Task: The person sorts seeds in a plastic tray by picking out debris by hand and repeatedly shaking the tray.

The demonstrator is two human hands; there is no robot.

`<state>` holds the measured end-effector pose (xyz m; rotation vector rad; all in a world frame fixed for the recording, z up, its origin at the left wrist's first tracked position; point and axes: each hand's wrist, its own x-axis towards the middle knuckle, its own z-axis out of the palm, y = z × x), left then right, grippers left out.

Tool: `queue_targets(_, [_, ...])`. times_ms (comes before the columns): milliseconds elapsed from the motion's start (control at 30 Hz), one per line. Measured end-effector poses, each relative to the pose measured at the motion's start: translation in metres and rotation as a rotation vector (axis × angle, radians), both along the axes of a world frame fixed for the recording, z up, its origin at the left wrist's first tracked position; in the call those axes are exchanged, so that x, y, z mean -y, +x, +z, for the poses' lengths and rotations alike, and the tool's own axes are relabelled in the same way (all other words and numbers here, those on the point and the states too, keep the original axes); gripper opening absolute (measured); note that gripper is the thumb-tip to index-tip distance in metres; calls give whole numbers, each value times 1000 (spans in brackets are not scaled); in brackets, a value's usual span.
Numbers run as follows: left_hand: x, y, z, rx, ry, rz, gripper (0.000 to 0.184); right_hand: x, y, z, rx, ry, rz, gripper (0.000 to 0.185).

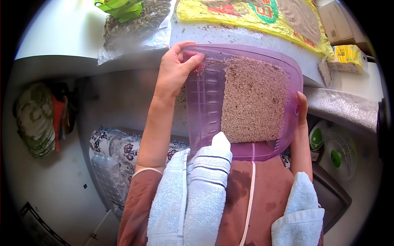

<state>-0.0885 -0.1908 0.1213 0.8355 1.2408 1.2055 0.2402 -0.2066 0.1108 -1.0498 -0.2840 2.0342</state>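
Observation:
A translucent purple plastic bin (205, 110) is held up in front of my chest. Small tan grains (254, 102) with some darker specks lie in a thick layer toward its right side. My left hand (179, 67) grips the upper left rim, thumb on the inside, and a few dark bits lie by the thumb. On the opposite side, my right hand (302, 107) closes around the bin's edge, with most of its fingers hidden behind the wall. A light blue towel (207, 184) hangs over my front, below the bin.
On the table (197, 35) ahead lie a yellow printed sack (193, 12) with more grains on it, and a white sack (164, 35) bearing dark brown bits under a green bag (123, 9). A yellow tissue pack (348, 57) and cardboard box (338, 22) stand right. A fan (338, 153) is lower right.

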Motion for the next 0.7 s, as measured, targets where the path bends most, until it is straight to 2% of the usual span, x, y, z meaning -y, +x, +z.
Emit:
queue_targets(133, [-1,-4,9,131,-105,41,42,-3,3,-3,-12,24,47,63])
queue_targets(233, [-3,6,6,-26,-20,69,41,-5,3,-3,-5,21,50,63])
queue_targets(333, [-5,13,10,-309,14,31,41,-3,-2,2,19,-14,11,62])
queue_targets(533, [-1,3,2,-86,22,2,33,2,2,0,79,-21,-13,60])
queue_targets(700, [9,-16,6,297,-97,2,31,1,6,-7,61,-17,-18,60])
